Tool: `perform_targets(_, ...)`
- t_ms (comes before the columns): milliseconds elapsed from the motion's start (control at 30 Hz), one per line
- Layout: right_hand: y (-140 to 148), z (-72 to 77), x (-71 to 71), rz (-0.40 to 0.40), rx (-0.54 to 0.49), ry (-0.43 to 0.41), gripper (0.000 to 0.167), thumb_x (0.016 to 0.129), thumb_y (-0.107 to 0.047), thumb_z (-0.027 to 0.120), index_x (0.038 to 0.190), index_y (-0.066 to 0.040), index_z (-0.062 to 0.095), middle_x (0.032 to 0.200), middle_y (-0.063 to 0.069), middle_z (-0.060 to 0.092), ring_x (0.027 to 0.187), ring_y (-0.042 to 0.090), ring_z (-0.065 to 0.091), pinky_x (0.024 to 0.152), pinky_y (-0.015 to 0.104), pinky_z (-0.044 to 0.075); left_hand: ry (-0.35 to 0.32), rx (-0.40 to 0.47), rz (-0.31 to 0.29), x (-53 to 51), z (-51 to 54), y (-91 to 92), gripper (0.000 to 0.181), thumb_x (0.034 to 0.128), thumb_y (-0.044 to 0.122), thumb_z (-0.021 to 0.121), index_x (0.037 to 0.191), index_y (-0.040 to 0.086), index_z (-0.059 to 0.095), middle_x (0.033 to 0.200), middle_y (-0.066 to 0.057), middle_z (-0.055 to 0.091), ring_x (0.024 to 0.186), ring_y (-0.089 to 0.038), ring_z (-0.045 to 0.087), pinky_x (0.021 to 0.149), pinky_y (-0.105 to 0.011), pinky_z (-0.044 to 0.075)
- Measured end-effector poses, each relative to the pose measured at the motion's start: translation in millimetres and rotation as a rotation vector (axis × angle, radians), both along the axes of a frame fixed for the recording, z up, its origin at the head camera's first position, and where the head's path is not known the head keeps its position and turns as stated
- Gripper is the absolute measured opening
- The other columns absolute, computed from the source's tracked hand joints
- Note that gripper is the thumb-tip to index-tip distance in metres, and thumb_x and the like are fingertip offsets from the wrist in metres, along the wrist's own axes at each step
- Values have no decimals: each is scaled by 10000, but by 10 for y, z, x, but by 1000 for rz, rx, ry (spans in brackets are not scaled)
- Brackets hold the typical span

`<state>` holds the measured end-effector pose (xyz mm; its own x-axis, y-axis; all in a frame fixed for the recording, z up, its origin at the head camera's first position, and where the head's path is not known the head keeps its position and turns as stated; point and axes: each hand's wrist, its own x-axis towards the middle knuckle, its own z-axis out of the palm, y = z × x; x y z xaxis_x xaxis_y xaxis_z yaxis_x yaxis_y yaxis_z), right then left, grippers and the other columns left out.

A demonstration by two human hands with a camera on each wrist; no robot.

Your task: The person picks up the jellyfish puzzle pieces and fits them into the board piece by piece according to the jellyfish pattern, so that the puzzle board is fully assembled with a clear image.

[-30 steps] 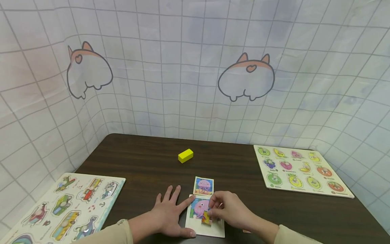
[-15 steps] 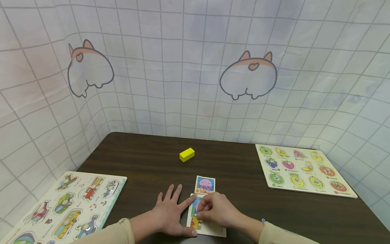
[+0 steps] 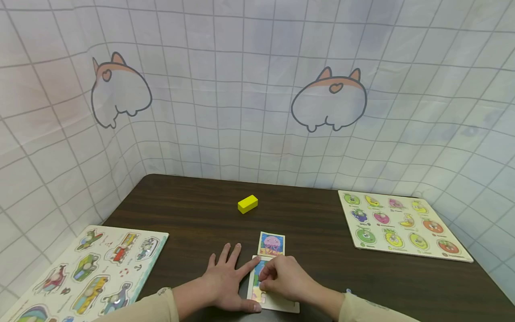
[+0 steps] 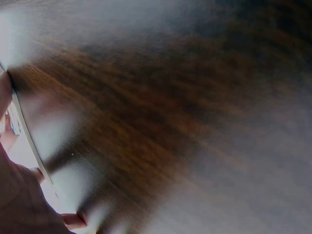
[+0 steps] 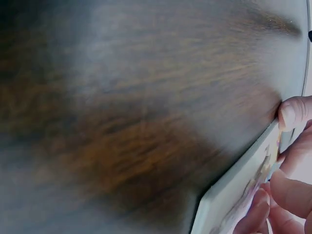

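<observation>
In the head view a small jigsaw board (image 3: 277,304) lies at the table's front, with a yellow and orange puzzle piece (image 3: 257,294) at its lower left. My left hand (image 3: 227,286) rests with spread fingers along the board's left side, the index fingertip and thumb on its edge. My right hand (image 3: 287,279) bends over the board, thumb and fingertips pinching at the top of the yellow piece. Most of the pink jellyfish picture is hidden under that hand. The right wrist view shows the curled fingers (image 5: 253,214) low over the board (image 5: 234,190).
A jellyfish picture card (image 3: 272,244) lies just beyond the board. Further back sits a yellow block (image 3: 247,204). A vehicle puzzle board (image 3: 102,268) is on the left, a fruit puzzle board (image 3: 402,226) at the right. A grid-patterned curtain (image 3: 225,112) surrounds the dark table (image 3: 193,205).
My right hand has moved left and down with the yellow piece, which now lies flat at the board's lower left. My left hand has kept its place on the board's edge.
</observation>
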<state>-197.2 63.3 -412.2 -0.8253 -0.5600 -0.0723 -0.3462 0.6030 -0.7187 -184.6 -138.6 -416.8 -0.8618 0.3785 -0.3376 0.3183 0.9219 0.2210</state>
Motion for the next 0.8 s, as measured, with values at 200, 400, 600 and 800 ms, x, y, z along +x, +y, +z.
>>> perform_targets(200,58,24,-8,55,25,9,34,878,-102,790,903,-81,800,845,-19,779,715,-18,558,627,205,464,-20,-10,-3,-20,-13,-1,989,777,853,603,1607,447,251,1700,-176,201,1556,-467,173,1141,-731,260)
perform_targets(400,201,64,-5,232,108,182,166,913,-48,740,1071,-66,786,1019,-12,787,908,19,681,812,237,555,-15,-11,-4,-31,-36,-2,995,768,864,598,1604,456,246,1701,-175,196,1558,-467,165,1140,-734,257)
perform_targets(600,342,98,50,518,361,504,390,979,-207,698,1361,-140,661,1378,-42,673,1303,190,605,1085,392,488,-7,-1,-7,-73,-115,-26,1027,730,933,538,1599,474,242,1701,-173,195,1555,-470,167,1134,-744,253)
perform_targets(800,395,47,93,612,449,626,457,1025,-317,631,1459,-185,581,1504,-37,575,1409,267,525,1100,415,481,-9,-6,-2,-51,-97,-15,1023,735,916,562,1600,470,245,1702,-173,194,1558,-468,163,1135,-743,254)
